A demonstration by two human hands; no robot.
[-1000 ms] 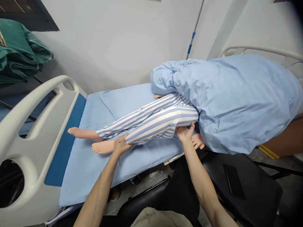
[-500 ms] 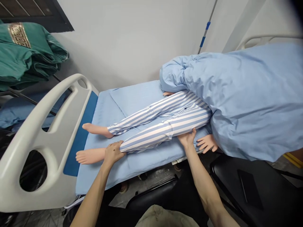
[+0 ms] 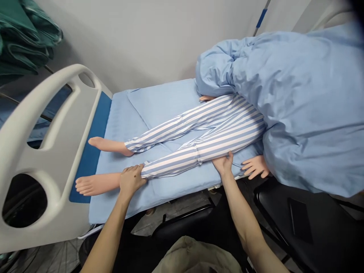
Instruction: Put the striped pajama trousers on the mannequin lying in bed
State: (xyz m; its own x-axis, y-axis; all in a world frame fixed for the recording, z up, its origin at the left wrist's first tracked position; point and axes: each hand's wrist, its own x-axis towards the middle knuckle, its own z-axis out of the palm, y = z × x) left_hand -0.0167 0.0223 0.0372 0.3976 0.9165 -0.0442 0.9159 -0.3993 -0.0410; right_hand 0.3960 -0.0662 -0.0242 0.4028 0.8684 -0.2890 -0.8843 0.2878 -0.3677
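A manikin's legs in blue-and-white striped trousers lie along the bed. My left hand is wrapped round the near leg's ankle, just below the trouser cuff, beside the bare near foot. Under the near thigh, close to the knee, is my right hand, palm up. Its thumb shows along the leg's side, while the other fingers are hidden beneath. The far foot rests on the blue sheet. Beside my right hand, a manikin hand lies at the bed's edge.
A blue garment covers the upper body at the right. The white footboard rises at the left, with green folded cloth behind it. A black chair with a dark flat object stands at lower right.
The view has shifted. Both hands keep their places on the near leg, which now appears closer to the bed's near edge, its foot reaching farther over the blue panel.
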